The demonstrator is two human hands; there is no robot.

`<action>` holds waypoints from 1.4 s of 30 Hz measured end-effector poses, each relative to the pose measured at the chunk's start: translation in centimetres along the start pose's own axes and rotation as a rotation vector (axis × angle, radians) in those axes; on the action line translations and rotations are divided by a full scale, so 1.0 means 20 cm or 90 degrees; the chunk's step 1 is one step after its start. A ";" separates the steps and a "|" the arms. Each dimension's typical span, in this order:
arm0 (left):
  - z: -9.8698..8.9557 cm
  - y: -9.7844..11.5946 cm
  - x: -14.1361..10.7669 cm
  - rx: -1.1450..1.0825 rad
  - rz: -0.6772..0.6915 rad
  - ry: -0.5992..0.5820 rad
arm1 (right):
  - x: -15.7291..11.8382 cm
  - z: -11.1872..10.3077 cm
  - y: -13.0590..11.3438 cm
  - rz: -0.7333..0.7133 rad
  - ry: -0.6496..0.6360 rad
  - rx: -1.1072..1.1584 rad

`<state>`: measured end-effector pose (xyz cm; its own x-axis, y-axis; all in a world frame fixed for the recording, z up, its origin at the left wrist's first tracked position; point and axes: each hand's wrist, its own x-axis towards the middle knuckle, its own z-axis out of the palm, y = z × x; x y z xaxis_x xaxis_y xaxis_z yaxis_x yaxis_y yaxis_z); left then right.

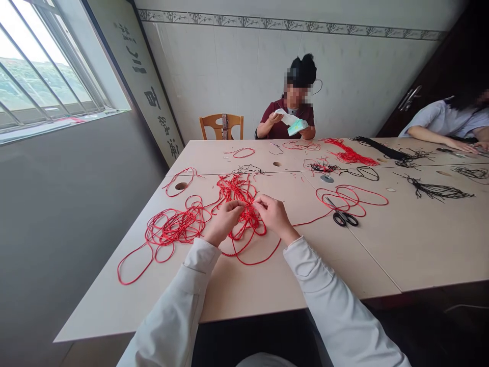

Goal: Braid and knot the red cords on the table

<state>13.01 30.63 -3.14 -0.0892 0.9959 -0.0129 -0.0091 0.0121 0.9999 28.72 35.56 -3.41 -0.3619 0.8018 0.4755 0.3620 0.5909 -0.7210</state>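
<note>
Both hands meet over a bundle of red braided cords [233,187] lying on the pale table [336,265]. My left hand [226,218] pinches red cord at its fingertips from the left side. Opposite it, my right hand [274,214] also pinches red cord, its fingers close to the left ones. Exactly which strand each hand grips is too small to make out. Loops of cord hang down toward me below the hands. A loose coil of red cord [175,227] spreads out to the left. Black-handled scissors [344,218] lie to the right, beside more red loops [353,199].
A person [288,120] across the table holds a green and white packet [297,126]. Another person [439,122] works at the far right. Red strands [349,153], black cord bundles [437,191] and a grey disc [327,179] lie farther back. A wooden chair [209,124] stands behind.
</note>
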 end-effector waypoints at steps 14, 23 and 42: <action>0.02 -0.04 0.01 -0.188 -0.030 -0.016 | 0.00 0.01 -0.01 0.080 0.044 0.095; 0.00 -0.03 0.02 -0.203 0.071 0.168 | -0.11 0.23 -0.11 0.108 -0.017 0.292; -0.04 -0.02 0.00 0.098 0.051 0.035 | -0.01 -0.01 0.04 0.074 -0.067 0.103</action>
<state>12.29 30.63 -3.56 -0.1384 0.9878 0.0711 0.1524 -0.0497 0.9871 29.24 35.80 -4.00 -0.4165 0.8451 0.3352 0.2667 0.4661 -0.8436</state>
